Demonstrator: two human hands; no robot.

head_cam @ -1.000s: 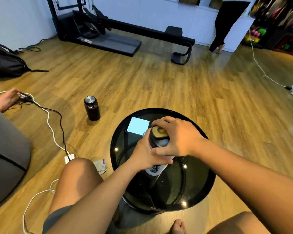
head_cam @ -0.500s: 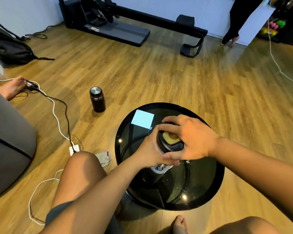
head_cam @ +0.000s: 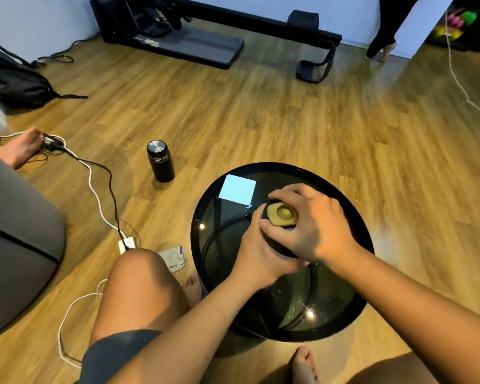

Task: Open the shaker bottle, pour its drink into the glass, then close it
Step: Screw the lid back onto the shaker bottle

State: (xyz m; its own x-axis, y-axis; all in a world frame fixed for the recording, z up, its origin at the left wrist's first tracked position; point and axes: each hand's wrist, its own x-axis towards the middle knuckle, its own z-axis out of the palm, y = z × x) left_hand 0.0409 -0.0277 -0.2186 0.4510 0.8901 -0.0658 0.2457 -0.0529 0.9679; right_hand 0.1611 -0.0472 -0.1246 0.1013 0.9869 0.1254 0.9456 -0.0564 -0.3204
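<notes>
The shaker bottle stands on the round black glass table (head_cam: 352, 275). Only its black lid with a tan flip cap (head_cam: 282, 214) shows between my hands. My left hand (head_cam: 261, 256) is wrapped around the bottle's body from the left. My right hand (head_cam: 313, 225) grips the lid from above and from the right, fingers curled round its rim. The bottle's body is hidden by both hands. No glass is in view.
A light blue paper square (head_cam: 237, 189) lies on the table's far left part. A dark flask (head_cam: 160, 161) stands on the wooden floor to the left. Cables, a white adapter (head_cam: 126, 243), a grey seat and another person's foot (head_cam: 22, 146) are at left.
The view has tilted down and nearer. My hands now cover the bottle's white label, and my right hand has turned a little on the lid.
</notes>
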